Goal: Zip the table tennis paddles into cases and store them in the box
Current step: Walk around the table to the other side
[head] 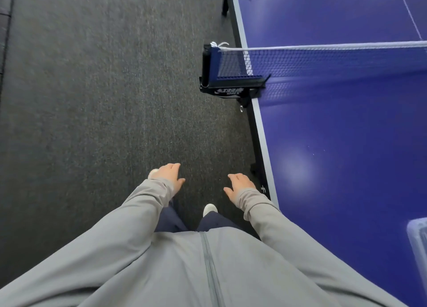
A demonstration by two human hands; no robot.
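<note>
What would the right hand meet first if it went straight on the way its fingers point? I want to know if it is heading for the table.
Probably nothing: the right hand points ahead over the carpet, beside the table. Depth is unclear.

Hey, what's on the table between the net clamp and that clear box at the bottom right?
Nothing: in the head view the blue table top lies bare between the net clamp and the clear box.

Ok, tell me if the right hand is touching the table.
Apart. The head view shows the right hand hanging over the carpet, with a strip of dark floor between its fingers and the table edge.
</note>
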